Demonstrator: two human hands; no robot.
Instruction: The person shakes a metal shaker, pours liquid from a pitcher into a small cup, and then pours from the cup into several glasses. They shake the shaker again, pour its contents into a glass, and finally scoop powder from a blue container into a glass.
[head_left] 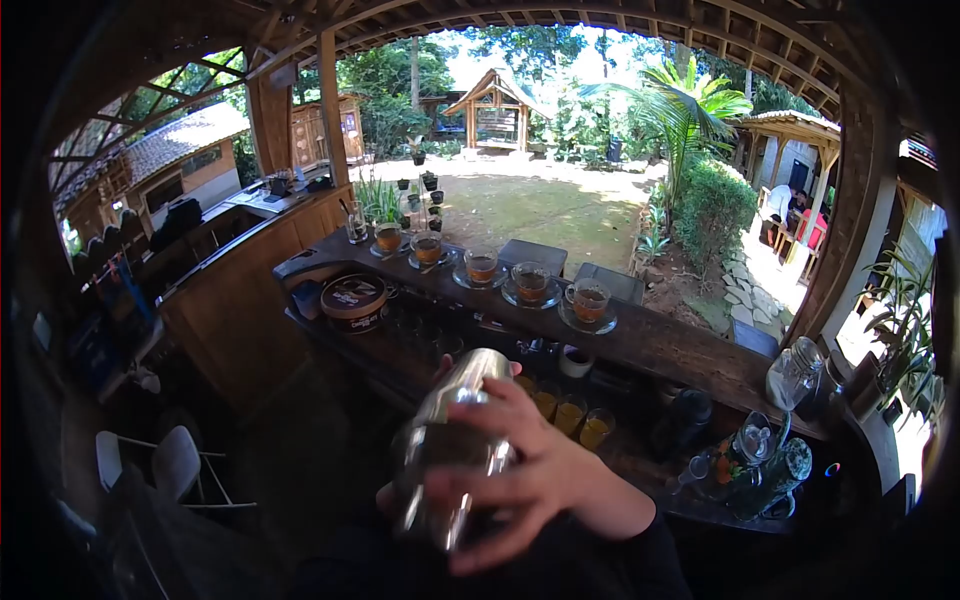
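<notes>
A shiny metal cocktail shaker [455, 450] is held tilted in front of my body, slightly blurred. My right hand [530, 455] wraps round its near right side, fingers spread over the metal but gripping. Most of my left hand [386, 497] is hidden behind the shaker; only bits of its fingers show at the edges, closed round the far side. Beyond the shaker, several glasses of yellow drink [570, 412] stand on the lower counter. A white cup [575, 361] with dark contents sits just behind them.
Several glass cups of amber tea [481, 266] on saucers line the raised wooden bar top [660, 340]. A round brown tub [354, 302] stands left. Glass jars and pitchers [752, 440] crowd the right end. A white folding chair [176, 463] is at lower left. People [778, 205] sit far right.
</notes>
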